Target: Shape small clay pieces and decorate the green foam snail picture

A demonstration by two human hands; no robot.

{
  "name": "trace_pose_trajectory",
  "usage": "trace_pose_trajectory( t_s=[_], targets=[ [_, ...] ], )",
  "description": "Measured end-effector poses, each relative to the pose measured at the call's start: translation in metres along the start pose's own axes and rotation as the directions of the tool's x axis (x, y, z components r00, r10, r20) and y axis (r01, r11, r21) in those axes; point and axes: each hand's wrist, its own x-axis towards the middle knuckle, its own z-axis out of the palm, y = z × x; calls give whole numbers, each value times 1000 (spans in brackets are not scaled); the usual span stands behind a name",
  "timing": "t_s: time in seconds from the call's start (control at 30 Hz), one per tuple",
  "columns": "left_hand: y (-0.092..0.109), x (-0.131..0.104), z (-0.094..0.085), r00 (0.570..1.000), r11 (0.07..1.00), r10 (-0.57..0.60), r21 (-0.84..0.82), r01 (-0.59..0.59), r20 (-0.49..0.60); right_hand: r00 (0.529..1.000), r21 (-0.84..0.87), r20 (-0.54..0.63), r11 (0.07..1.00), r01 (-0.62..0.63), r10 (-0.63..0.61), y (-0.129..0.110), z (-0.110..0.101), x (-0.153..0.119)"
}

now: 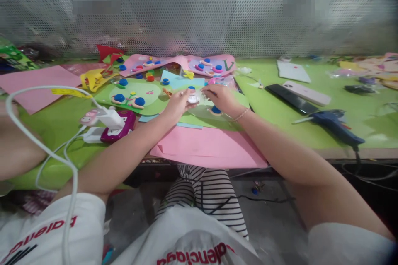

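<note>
Near the middle of the table, my left hand [179, 104] is closed around a small white piece [193, 98] with a blue top. My right hand [219, 96] is just to its right, fingers pinched together close to the white piece; what they hold is too small to make out. Both hands are over a green sheet [155, 91] that bears several blue-topped clay figures, one [215, 110] just below my right hand. A pink sheet [211, 147] lies at the table's front edge below my wrists.
A blue glue gun [337, 126], a pink phone [306, 93] and a black slab [290, 98] lie right. Left are a purple power block [122, 126] with white plugs and a looping cable [74, 169], and another person's arm [18, 145]. A perforated metal panel [199, 12] stands behind.
</note>
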Motion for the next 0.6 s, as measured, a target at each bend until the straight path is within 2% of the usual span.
trace_pose_trajectory(
  t_s=[0.13, 0.2, 0.3, 0.43, 0.6],
  targets=[
    [1, 0, 0, 1000, 1000, 16, -5, -16, -12, 989, 179, -51, 975, -129, 140, -1, -1, 0],
    [2, -1, 0, 1000, 1000, 17, -4, -17, -23, 981, 198, -92, 969, -149, 170, -2, -3, 0],
    [3, -3, 1, 1000, 1000, 10, 3, -10, -24, 973, 173, -134, 971, -162, 186, -4, -4, 1],
    [3, -3, 1, 1000, 1000, 3, -1, -3, -13, 979, 248, -74, 955, -165, 189, -5, -4, 1],
    [0, 1, -1, 1000, 1000, 26, 2, -26, -8, 991, 272, -57, 957, -103, 123, -2, -2, 4]
  ],
)
